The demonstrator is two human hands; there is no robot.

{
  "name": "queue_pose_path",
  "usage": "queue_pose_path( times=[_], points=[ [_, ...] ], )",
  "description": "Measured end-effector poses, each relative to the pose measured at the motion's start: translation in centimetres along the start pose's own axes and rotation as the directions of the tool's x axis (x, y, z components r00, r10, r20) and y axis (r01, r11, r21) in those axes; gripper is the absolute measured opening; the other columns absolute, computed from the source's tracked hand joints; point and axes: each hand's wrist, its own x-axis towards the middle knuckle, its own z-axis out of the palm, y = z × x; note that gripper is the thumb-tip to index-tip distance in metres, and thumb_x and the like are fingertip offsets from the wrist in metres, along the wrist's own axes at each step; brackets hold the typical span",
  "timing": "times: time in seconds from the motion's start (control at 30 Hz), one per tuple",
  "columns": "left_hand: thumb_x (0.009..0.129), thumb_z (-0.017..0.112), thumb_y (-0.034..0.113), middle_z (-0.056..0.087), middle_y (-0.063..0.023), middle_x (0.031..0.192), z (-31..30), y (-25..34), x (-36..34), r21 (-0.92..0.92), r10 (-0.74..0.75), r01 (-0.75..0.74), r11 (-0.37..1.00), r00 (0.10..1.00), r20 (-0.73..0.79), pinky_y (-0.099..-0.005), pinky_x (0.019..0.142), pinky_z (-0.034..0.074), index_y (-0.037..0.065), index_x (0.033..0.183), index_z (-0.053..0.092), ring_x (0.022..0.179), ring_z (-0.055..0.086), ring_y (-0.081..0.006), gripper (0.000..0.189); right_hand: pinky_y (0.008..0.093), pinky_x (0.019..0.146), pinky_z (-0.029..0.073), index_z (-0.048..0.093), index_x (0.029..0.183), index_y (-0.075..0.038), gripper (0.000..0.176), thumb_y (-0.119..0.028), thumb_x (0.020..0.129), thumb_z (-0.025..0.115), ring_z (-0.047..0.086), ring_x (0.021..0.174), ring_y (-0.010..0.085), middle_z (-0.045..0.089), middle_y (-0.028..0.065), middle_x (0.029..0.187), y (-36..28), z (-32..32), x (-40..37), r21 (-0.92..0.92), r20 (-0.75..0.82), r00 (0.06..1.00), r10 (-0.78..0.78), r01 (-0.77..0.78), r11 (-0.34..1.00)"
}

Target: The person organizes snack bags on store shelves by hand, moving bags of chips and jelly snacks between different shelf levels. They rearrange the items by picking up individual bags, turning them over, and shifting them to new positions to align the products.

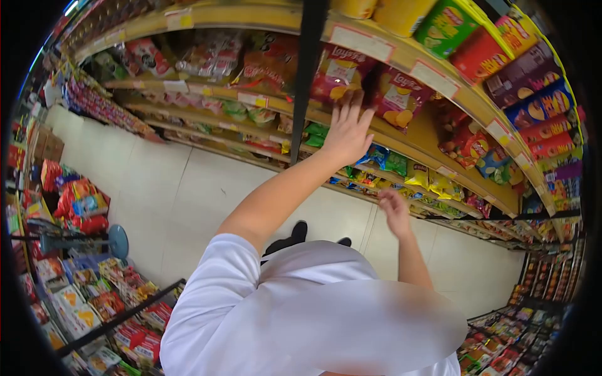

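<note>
My left hand (350, 131) reaches up to the shelf, fingers stretched out and slightly spread. Its fingertips overlap the lower part of a dark red Lay's chip bag (338, 70), and the hand is not closed around it. A second red Lay's bag (401, 97) stands just to the right on the same shelf. Lower down, my right hand (395, 214) hangs in front of the bottom shelves with loosely bent fingers, and nothing shows in it. Small yellow snack bags (417, 174) lie on a shelf close by.
A black upright post (307, 81) divides the shelving left of the Lay's bags. Above, boxed snacks (446, 28) line the top shelf. Red snack bags (464, 147) sit farther right. Behind me on the left are a blue-grey stool (118, 241) and bins of packaged goods (75, 307).
</note>
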Motion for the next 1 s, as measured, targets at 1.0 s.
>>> queue_pose_path(
  times=[1.0],
  points=[
    [0.092, 0.056, 0.016, 0.073, -0.0197, 0.114, -18.8, -6.4, -58.3, 0.695, -0.911, 0.652, 0.304, -0.016, 0.413, -0.047, 0.095, 0.056, 0.001, 0.103, 0.077, 0.111, 0.069, -0.038, 0.028, 0.0377, 0.058, 0.056, 0.07, 0.085, -0.006, 0.014, -0.019, 0.09, 0.072, 0.068, 0.065, 0.0189, 0.069, 0.0055, 0.075, 35.0, -2.0, -27.5, -0.777, 0.48, 0.741, 0.47, 0.112, 0.619]
  ],
)
